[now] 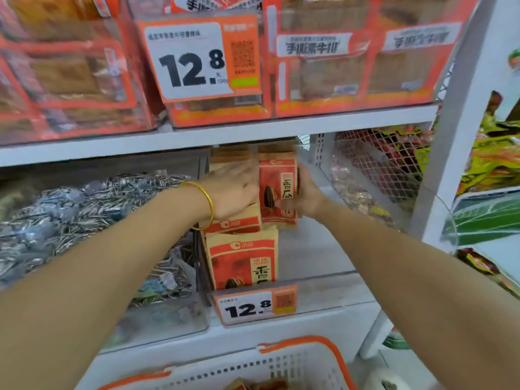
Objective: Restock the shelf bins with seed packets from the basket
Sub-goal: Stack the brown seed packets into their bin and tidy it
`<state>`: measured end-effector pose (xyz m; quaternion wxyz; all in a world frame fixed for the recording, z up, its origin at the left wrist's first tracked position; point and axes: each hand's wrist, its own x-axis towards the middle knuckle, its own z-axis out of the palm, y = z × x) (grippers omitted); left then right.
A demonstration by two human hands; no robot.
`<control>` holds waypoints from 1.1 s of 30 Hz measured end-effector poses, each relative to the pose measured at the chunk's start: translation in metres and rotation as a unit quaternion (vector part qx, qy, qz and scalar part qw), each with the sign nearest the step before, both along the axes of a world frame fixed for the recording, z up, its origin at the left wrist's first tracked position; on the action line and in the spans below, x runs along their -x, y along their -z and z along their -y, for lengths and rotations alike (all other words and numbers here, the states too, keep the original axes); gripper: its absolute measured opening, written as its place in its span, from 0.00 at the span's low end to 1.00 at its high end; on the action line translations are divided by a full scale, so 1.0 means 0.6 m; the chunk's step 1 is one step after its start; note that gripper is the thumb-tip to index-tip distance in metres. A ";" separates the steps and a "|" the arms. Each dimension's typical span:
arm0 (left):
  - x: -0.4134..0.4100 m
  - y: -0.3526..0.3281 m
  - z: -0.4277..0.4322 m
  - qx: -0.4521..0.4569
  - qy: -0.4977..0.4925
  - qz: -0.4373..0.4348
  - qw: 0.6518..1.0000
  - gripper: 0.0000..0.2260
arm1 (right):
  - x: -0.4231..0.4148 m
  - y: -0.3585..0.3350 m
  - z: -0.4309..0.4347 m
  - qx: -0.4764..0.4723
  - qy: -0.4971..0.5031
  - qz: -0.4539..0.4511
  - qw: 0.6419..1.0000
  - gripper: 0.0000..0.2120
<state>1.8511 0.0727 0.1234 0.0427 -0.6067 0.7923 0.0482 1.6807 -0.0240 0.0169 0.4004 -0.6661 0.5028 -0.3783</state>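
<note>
- Right hand [306, 195] grips one upright packet [277, 190] deep in the bin [312, 249]. Left hand [230, 192], fingers flat (blurred), presses the row [242, 260] aside.
- Risk: the standing row may topple into the bin's bare right half if the left hand lifts early.
- White metal shelf [309, 319] in a shop aisle, with the basket [334, 358] below and loose seeds [84, 209] to the left.

A: Which numbers can you read on the shelves?
B: The upper price tag [197, 59] says "12.8", with small "元" and "500g" beside it. The lower price tag [254, 305] also says "12.8".
A: And on the goods?
B: A white label [312, 46] on the top box [323, 83] reads "手撕素牛排". The front packet [242, 260] carries "洽洽" and "香". The upright packet [277, 190] shows "香瓜". The smaller print is too blurred.
</note>
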 end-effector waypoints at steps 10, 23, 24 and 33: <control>-0.003 0.004 -0.004 -0.019 -0.023 -0.035 0.999 0.25 | -0.063 0.000 0.014 -0.013 0.145 -0.019 0.989 0.32; -0.009 0.006 -0.002 -0.015 -0.018 -0.055 0.998 0.23 | -0.052 -0.028 -0.007 -0.093 0.139 -0.052 0.985 0.41; -0.011 0.000 -0.009 -0.011 -0.014 -0.071 0.997 0.23 | -0.047 -0.047 -0.023 -0.083 0.136 -0.055 0.986 0.40; -0.069 0.045 -0.289 0.183 0.193 -0.338 0.903 0.17 | 0.035 -0.105 -0.429 0.124 0.036 -0.072 0.989 0.10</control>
